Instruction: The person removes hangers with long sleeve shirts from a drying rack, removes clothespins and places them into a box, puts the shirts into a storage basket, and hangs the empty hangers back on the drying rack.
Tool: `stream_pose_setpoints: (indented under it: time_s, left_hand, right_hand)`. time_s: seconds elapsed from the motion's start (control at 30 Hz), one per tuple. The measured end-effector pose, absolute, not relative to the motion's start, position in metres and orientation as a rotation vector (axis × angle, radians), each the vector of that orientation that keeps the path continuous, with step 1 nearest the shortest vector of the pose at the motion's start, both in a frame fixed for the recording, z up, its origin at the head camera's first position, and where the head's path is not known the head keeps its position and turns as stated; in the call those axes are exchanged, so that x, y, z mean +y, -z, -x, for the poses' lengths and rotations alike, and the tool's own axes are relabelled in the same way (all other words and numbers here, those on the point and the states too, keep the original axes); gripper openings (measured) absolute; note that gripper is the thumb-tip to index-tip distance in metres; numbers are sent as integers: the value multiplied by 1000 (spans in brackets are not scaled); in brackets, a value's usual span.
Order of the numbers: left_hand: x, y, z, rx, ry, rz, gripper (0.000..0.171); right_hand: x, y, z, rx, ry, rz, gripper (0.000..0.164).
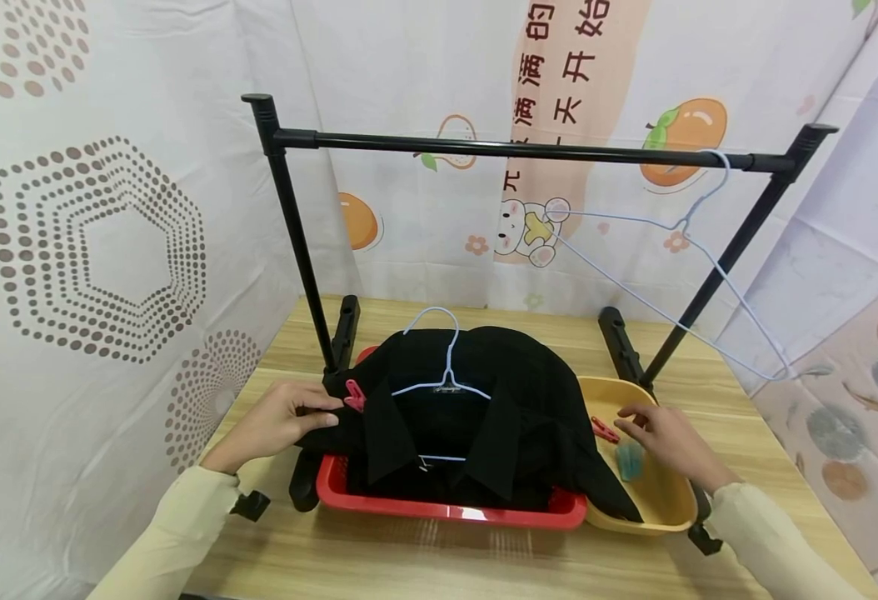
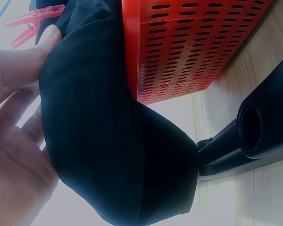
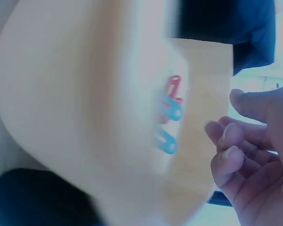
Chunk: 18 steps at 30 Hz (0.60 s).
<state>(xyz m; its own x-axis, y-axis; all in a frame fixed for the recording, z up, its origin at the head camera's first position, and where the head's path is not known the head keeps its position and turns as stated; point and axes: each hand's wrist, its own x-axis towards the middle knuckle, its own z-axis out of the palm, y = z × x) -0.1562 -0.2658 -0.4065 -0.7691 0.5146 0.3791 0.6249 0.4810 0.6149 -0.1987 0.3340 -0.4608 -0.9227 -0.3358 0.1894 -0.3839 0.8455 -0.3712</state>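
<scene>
A black collared shirt [image 1: 551, 417] lies over a red basket [image 1: 454, 510], with a light blue hanger [image 1: 450, 350] inside its neck. My left hand [image 1: 292, 417] pinches the shirt's cloth at the left shoulder, beside a pink clothespin [image 1: 355, 395] that sits on the fabric. In the left wrist view the thumb presses the cloth near that pin, and the sleeve [image 2: 89, 108] hangs beside the basket's slotted wall. Over the yellow basin [image 1: 675, 508], my right hand [image 1: 671, 437] hovers with loosely bent fingers, holding nothing. Below it lie a red clothespin [image 1: 604, 430] and blue clothespins [image 1: 629, 460].
A black clothes rack [image 1: 484, 148] spans the table behind the basket, its feet on both sides. Another light blue hanger [image 1: 682, 225] hangs from the bar's right end. A printed curtain [image 1: 424, 75] stands behind. The shirt's right sleeve drapes into the basin.
</scene>
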Motion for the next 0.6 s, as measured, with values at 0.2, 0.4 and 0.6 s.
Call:
stream_pose_setpoints:
  time_s: [0.2, 0.4, 0.6]
  left_hand:
    - [-266, 406, 155, -2577, 1155, 995, 23]
    - [-266, 405, 154, -2587, 1153, 985, 22]
    - [-266, 406, 154, -2587, 1154, 984, 22]
  right_hand:
    - [328, 446, 196, -2829, -662, -641, 15]
    - [314, 433, 190, -2768, -697, -710, 13]
    - [293, 414, 183, -2719, -718, -757, 14]
